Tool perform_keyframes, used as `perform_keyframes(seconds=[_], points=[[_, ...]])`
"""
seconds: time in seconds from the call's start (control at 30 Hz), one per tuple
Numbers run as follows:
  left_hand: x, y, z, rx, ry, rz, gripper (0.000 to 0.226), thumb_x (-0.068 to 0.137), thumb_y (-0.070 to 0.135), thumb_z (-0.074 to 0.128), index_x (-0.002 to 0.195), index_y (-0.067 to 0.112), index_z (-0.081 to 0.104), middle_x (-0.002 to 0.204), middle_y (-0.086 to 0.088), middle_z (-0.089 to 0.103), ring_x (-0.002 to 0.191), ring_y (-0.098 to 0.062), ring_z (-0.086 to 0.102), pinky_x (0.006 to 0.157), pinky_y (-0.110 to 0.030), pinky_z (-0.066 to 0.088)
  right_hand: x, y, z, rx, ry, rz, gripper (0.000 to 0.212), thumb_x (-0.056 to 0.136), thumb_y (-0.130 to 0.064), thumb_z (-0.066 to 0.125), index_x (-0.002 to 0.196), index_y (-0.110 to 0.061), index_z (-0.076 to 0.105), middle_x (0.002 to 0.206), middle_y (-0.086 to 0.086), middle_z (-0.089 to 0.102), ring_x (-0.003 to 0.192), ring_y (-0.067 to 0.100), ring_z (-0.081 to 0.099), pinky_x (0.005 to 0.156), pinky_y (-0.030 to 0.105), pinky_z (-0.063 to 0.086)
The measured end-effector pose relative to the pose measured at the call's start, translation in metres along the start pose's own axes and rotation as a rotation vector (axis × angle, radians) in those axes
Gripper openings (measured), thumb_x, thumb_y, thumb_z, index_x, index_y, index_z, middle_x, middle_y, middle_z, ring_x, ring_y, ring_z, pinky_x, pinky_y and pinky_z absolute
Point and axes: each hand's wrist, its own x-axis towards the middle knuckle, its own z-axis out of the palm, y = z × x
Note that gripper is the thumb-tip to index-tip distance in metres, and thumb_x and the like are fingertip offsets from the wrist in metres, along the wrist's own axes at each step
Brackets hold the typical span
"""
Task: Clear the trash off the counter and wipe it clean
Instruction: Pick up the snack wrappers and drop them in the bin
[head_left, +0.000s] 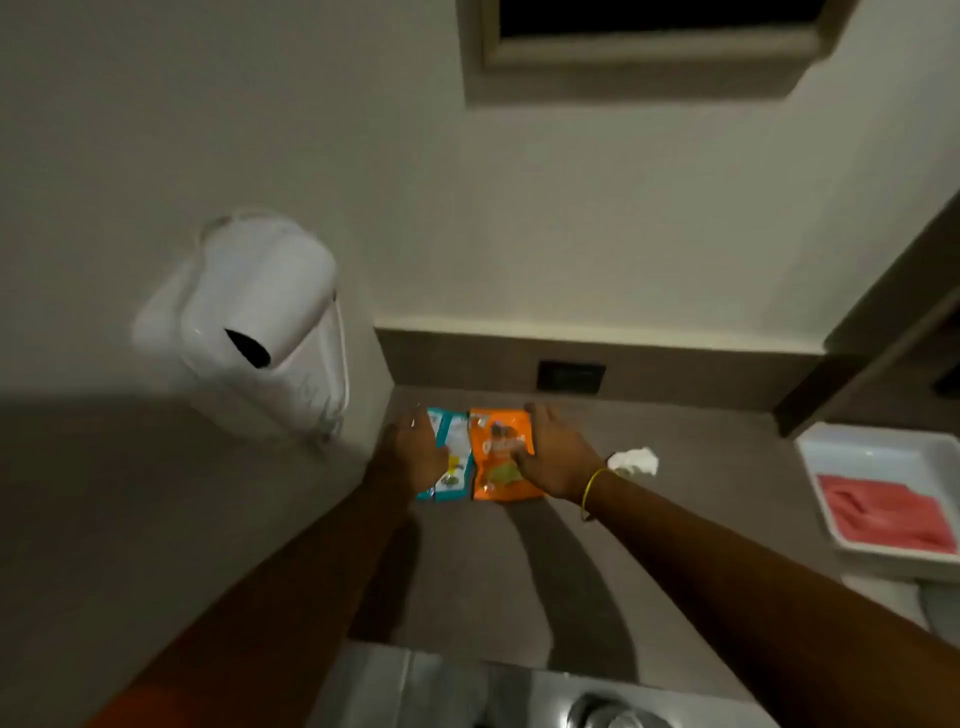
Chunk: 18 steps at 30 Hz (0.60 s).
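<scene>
Two snack wrappers lie flat side by side at frame centre, on the grey-brown counter (675, 519), edges touching or nearly so. Teal wrapper (451, 457) on the left, orange wrapper (501, 457) on the right. Both sit toward the back of the counter, near the low backsplash.

Left hand (413, 452) rests over the left edge of the teal wrapper, fingers spread and extended forward, palm down. Something small and shiny shows at its fingertips; cannot tell what it is. Whether the hand actually grips the wrapper cannot be told; it looks pressed on it rather than closed.

Right hand (558, 457) lies over the right side of the orange wrapper, fingers open and splayed, thumb on the wrapper's face. No closed grasp visible. A thin yellow band (592, 491) circles the right wrist.

Crumpled white tissue (635, 461) sits on the counter just right of the right hand, apart from the wrappers.

Right edge of frame: white tray (852, 457) holding a folded pink cloth (883, 517), well apart from the wrappers.

Left of centre: white paper towel roll (260, 296) in a clear wall-mounted holder, above and left of the teal wrapper.

Backsplash carries a dark socket plate (571, 375) directly behind the wrappers. Bottom centre: steel sink (447, 691), drain partly visible. Picture is dim and soft.
</scene>
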Motion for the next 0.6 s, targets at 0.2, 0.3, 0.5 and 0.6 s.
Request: perform_keyframes(seconds=[0.2, 0.3, 0.5, 0.6], points=[[0.04, -0.065, 0.059, -0.018, 0.065, -0.196, 0.077, 0.091, 0.019, 0.082, 0.157, 0.014, 0.041, 0.15, -0.015, 0.056, 0.135, -0.035, 0.061, 0.105, -0.044, 0.054, 0.058, 0.032, 0.12, -0.053, 0.09, 0.395, 0.069, 0.083, -0.042, 0.073, 0.135, -0.009, 0.043, 0.137, 0.019, 0.049, 0.12, 0.042, 0.057, 0.098, 0.05, 0.05], [0.055, -0.081, 0.075, 0.025, 0.088, -0.185, 0.089, 0.08, 0.018, 0.092, 0.154, 0.014, 0.044, 0.152, -0.015, 0.056, 0.139, -0.035, 0.057, 0.111, -0.046, 0.053, 0.073, 0.044, 0.146, -0.092, 0.228, 0.495, 0.077, 0.077, -0.043, 0.077, 0.135, -0.006, 0.042, 0.133, 0.02, 0.05, 0.118, 0.041, 0.054, 0.094, 0.05, 0.05], [0.065, -0.085, 0.077, -0.264, -0.017, -0.322, 0.106, 0.064, 0.015, 0.103, 0.152, 0.02, 0.045, 0.148, -0.003, 0.062, 0.134, -0.025, 0.064, 0.104, -0.041, 0.059, 0.083, 0.061, 0.146, 0.243, 0.276, 0.637, 0.061, 0.072, -0.027, 0.081, 0.122, -0.007, 0.052, 0.125, 0.021, 0.061, 0.115, 0.044, 0.062, 0.092, 0.05, 0.052], [0.054, -0.081, 0.076, -0.539, -0.13, -0.402, 0.068, 0.087, 0.008, 0.087, 0.148, 0.016, 0.058, 0.145, -0.007, 0.068, 0.123, -0.03, 0.069, 0.086, -0.04, 0.061, 0.076, 0.072, 0.133, 0.46, 0.237, 0.617, 0.039, 0.078, -0.02, 0.079, 0.112, -0.005, 0.07, 0.114, 0.023, 0.073, 0.108, 0.043, 0.068, 0.089, 0.045, 0.054]])
